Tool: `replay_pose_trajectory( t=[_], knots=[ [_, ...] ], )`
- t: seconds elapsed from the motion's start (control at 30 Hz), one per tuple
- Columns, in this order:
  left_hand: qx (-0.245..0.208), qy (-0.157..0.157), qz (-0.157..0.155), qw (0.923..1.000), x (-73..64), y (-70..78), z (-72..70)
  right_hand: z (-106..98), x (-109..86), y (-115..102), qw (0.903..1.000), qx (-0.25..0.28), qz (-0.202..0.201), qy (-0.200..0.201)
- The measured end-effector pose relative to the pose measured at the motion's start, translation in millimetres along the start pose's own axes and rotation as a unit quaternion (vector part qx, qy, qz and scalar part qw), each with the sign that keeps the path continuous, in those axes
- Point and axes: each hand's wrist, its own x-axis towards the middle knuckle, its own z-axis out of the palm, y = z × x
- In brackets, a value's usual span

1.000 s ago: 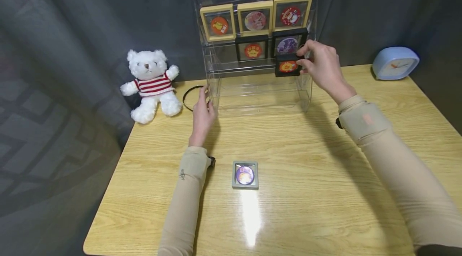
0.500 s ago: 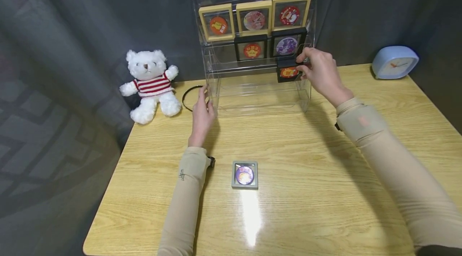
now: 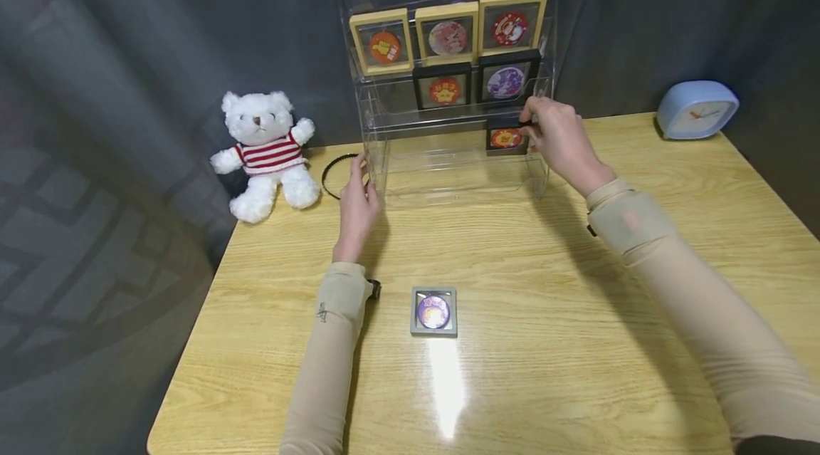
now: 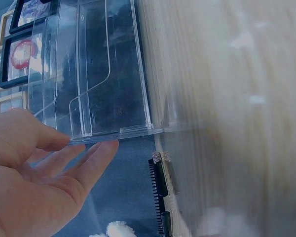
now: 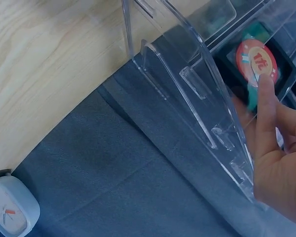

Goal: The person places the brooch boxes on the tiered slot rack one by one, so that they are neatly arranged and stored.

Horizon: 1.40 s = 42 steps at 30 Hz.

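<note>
My right hand point(image 3: 556, 142) pinches the right edge of a small black display frame point(image 3: 497, 150) with a round orange-red badge inside. It holds the frame at the right of a clear acrylic stepped rack point(image 3: 458, 195), below the black-framed purple badge point(image 3: 506, 82). In the right wrist view, the index finger lies over the front of the held black frame point(image 5: 247, 52). My left hand point(image 3: 357, 209) touches the rack's left side, fingers nearly straight. In the left wrist view, the left hand's fingertips point(image 4: 111, 145) rest against the clear side panel point(image 4: 108, 135).
Three cream-framed badges point(image 3: 446, 38) stand in the upper tier, with another black frame point(image 3: 443, 90) below. A grey-framed badge point(image 3: 433, 311) lies on the wooden table point(image 3: 544, 355). Around the rack are a white teddy bear point(image 3: 259, 120), a dark ring-shaped band point(image 3: 327, 174) and a blue clock point(image 3: 697, 110).
My right hand has moved down with the black frame, from in front of the purple badge to below it. The left hand stays at the rack's side.
</note>
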Motion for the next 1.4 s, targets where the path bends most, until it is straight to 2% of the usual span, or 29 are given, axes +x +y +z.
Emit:
replay_pose_trajectory(
  t=[0.37, 0.9, 1.07, 1.4],
  knots=[
    [0.008, 0.005, -0.007, 0.9999, -2.1, 0.9, -3.1, -0.5, 1.3, -5.5, 0.9995, -0.003, 0.000, -0.030],
    [0.006, 0.009, 0.006, 0.9999, -2.4, 3.2, -3.2, -10.2, -3.8, -10.6, 0.9995, -0.019, 0.000, -0.026],
    [0.009, 0.003, 0.000, 1.0000, -1.9, 3.9, -3.5, -18.9, -7.9, -18.5, 0.9993, -0.017, 0.014, -0.030],
    [0.003, 0.001, -0.002, 1.0000, -1.6, 5.0, -2.3, -28.9, -11.2, -24.8, 0.9991, -0.024, 0.010, -0.035]
  ],
)
